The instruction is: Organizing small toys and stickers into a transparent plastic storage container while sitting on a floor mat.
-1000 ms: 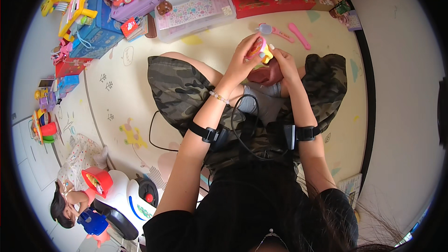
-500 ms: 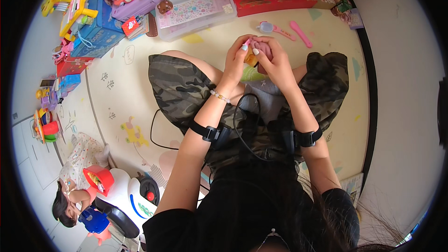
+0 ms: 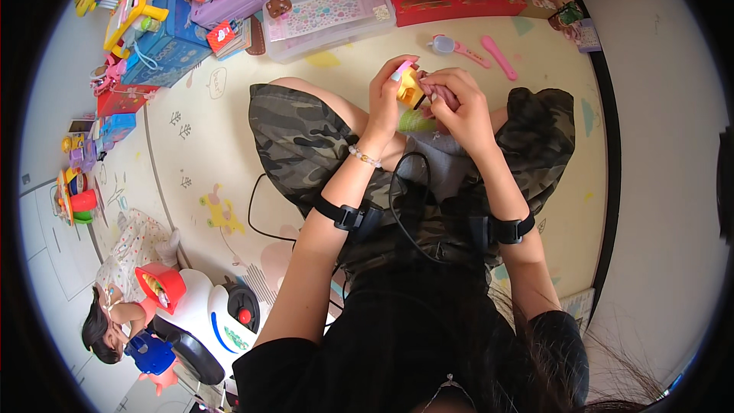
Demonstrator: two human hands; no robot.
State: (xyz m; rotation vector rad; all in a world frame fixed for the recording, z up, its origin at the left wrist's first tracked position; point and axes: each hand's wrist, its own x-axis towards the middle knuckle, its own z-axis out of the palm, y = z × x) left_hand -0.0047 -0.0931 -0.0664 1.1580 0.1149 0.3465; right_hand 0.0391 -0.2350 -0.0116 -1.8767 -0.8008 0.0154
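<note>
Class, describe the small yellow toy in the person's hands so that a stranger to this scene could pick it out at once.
Start at the camouflage shorts of the seated person and follow the forearms up to where the left hand and right hand meet. The yellow toy is pinched between them, the only toy held up off the mat.

Black top, camouflage shorts, wristbands

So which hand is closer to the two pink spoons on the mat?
The right hand. It sits just below the pink spoons, on their side. The left hand holds the small yellow toy a bit further left of them.
</note>
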